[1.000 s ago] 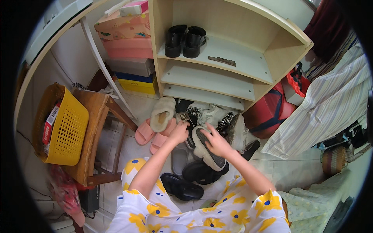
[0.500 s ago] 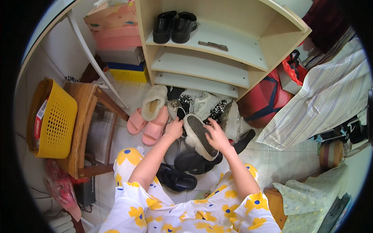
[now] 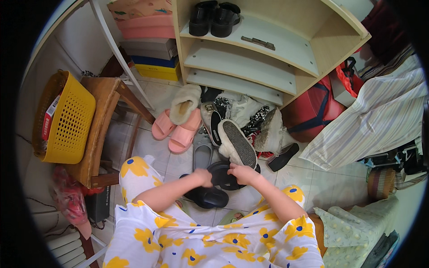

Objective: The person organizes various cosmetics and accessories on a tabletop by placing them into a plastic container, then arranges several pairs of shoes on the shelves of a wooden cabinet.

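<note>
My right hand [image 3: 243,174] has its fingers closed at the edge of a black slipper [image 3: 220,169] in front of me. My left hand [image 3: 203,177] is beside that slipper, above another black slipper [image 3: 210,198]; its fingers are blurred and partly hidden. A white fluffy slipper [image 3: 239,142] lies sole up just beyond my right hand, and its mate [image 3: 184,106] sits farther left. Next to it rest pink slides [image 3: 185,135]. A grey shoe [image 3: 203,154] lies beyond my left hand.
Several more shoes, including a pale sneaker [image 3: 271,130], are heaped before a wooden shoe rack [image 3: 243,58] with black shoes [image 3: 213,18] on top shelf. At left, a yellow basket [image 3: 73,123] stands on a wooden stool [image 3: 103,96]. A red bag [image 3: 313,111] is at right.
Both hands have left the area of the white fluffy slipper and come nearer to me, down to the black slippers. The fluffy slipper still lies sole up. The view has shifted slightly.
</note>
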{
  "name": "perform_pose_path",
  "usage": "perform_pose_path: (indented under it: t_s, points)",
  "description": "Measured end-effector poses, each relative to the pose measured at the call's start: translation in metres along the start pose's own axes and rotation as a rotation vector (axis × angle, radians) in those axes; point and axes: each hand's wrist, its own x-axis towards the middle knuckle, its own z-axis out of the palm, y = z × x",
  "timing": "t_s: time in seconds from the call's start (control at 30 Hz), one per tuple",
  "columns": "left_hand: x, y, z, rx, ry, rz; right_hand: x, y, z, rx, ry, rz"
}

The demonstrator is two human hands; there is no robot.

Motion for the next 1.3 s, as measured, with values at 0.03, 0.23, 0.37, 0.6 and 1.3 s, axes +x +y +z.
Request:
perform_pose_path:
  t_s: [0.03,0.23,0.37,0.6,1.3]
  points:
    - [-0.002,0.004,0.012,-0.013,0.004,0.002,0.001,-0.006,-0.003,-0.048,-0.059,0.029]
    - [0.022,0.011,0.083,-0.053,0.157,-0.118,0.002,0.004,0.043,-0.600,0.216,-0.122]
    - [0.028,0.014,0.086,-0.053,0.103,-0.188,0.018,0.003,0.048,-0.631,0.094,-0.078]
    - [-0.036,-0.011,0.006,-0.206,0.187,-0.179,0.004,-0.010,-0.016,-0.117,0.260,0.061]
    - [-0.143,-0.019,-0.309,0.560,1.401,0.392,-0.038,0.044,-0.246,0.365,1.403,0.244]
